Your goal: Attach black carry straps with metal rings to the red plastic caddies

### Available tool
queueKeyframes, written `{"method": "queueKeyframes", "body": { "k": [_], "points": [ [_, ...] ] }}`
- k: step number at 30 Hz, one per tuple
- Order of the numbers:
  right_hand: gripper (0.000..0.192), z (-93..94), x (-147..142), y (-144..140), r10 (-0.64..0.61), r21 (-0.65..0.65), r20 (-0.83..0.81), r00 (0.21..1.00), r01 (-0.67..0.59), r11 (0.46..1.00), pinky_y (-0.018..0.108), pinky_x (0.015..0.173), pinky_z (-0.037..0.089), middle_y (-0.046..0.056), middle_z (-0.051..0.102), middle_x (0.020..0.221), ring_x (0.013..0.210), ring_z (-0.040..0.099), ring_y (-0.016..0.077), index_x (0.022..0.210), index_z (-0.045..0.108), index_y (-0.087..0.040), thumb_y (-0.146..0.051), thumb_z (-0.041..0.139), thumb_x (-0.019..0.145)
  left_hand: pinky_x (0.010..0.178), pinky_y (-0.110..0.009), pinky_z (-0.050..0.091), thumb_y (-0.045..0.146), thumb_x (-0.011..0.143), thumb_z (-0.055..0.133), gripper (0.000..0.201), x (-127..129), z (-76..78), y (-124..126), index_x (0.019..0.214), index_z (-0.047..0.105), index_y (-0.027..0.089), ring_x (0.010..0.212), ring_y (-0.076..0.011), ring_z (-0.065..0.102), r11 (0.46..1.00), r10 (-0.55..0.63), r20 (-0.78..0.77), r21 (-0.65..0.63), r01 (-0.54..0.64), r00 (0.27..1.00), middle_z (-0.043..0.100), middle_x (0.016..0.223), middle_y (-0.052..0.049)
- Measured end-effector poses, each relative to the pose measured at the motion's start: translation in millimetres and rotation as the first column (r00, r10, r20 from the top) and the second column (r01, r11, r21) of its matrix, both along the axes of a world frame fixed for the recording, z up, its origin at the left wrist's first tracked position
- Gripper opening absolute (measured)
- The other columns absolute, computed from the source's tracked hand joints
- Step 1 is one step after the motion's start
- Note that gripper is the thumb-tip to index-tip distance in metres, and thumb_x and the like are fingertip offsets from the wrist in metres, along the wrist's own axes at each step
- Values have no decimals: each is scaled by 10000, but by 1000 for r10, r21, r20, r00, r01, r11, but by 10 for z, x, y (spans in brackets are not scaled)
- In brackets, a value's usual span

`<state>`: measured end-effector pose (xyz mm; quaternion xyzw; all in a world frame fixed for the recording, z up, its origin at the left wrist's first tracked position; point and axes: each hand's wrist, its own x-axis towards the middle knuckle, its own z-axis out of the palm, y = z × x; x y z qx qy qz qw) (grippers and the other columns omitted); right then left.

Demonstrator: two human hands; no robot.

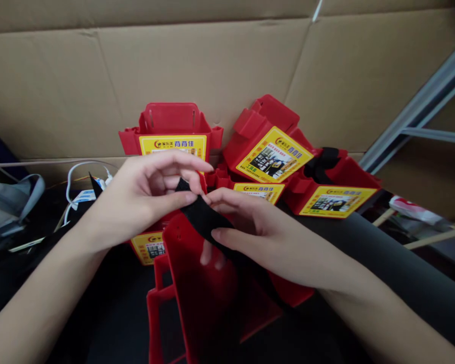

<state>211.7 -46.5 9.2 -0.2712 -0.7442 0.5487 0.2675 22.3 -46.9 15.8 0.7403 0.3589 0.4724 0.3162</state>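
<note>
A black webbing strap [207, 218] runs between my two hands, above a red plastic tool box [197, 283] that lies tilted close to me. My left hand [147, 194] pinches the strap's upper end between thumb and fingers. Farther along the strap, my right hand [258, 227] grips it, thumb on top and fingers behind. The strap's lower part passes down into shadow over the box, where I cannot make out its end. Slotted side holders stick out at the box's left.
Behind my hands stand several more red boxes with yellow labels, among them an upright one [172, 119], a tilted one [269, 144] and one with black strap inside [335, 189]. A cardboard wall [197, 65] closes the back. White cables [70, 187] lie left; a metal frame [420, 106] leans right.
</note>
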Motion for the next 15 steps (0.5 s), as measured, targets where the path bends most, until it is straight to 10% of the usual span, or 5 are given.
{"method": "queueKeyframes", "body": {
  "k": [7,11,15],
  "points": [
    [255,-72,-58,-52,-248,432,281,927,109,895,191,513,362,-41,517,504,455,465,59,686,545,-156,-297,471,885,784,-223,515,302,717,685,325,-148,38,-75,1034,614,286,897,-164,624,994,105,-402,57,-90,909,658,1019,14],
    [221,-175,-113,-82,-422,671,346,838,94,735,221,520,312,-29,557,559,474,451,74,663,540,-168,-289,512,846,549,-198,499,317,783,593,196,-328,36,-32,944,670,236,683,-161,649,983,-68,-643,-173,-58,763,702,820,-21],
    [189,-273,-173,-117,-514,777,370,773,45,627,241,455,219,-21,525,522,418,400,83,717,560,-166,-267,474,851,467,-187,459,293,836,508,206,-310,33,-21,881,688,205,583,-148,637,941,-157,-589,-334,-61,793,687,689,-32]
  ]
}}
